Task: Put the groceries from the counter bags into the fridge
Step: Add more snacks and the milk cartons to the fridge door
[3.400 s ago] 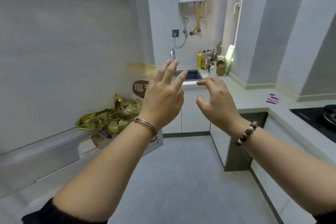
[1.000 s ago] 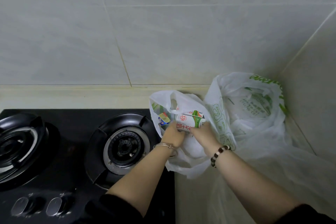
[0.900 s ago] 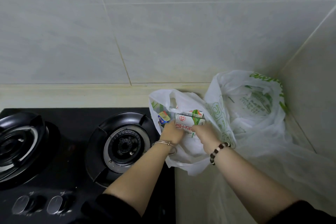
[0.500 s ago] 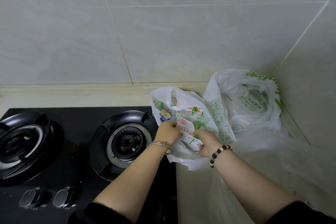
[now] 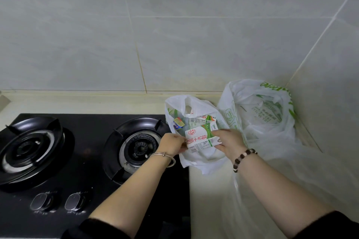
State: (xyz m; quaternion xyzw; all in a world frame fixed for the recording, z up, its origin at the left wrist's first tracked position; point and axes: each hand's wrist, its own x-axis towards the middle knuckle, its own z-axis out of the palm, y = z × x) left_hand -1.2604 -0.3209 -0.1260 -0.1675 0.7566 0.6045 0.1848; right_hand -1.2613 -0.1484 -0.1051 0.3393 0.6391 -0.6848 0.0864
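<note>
A white and green milk carton (image 5: 201,138) is held over the mouth of a small white plastic bag (image 5: 196,159) on the counter. My right hand (image 5: 228,141) grips the carton's right end. My left hand (image 5: 172,143) pinches the carton's left end together with the bag's edge. A second milk carton (image 5: 202,119) and a small yellow and blue packet (image 5: 178,123) lie inside the bag. A larger white bag with green print (image 5: 260,114) stands in the corner to the right. The fridge is out of view.
A black gas hob (image 5: 81,153) with two burners and two knobs fills the left, its right burner (image 5: 138,146) just beside my left hand. Tiled walls close the back and right. A loose clear plastic sheet (image 5: 287,176) lies on the pale counter (image 5: 211,196) under my right forearm.
I turned from the fridge to the counter bags. Over the last second both hands have drawn a milk carton up and toward me, out of the small bag.
</note>
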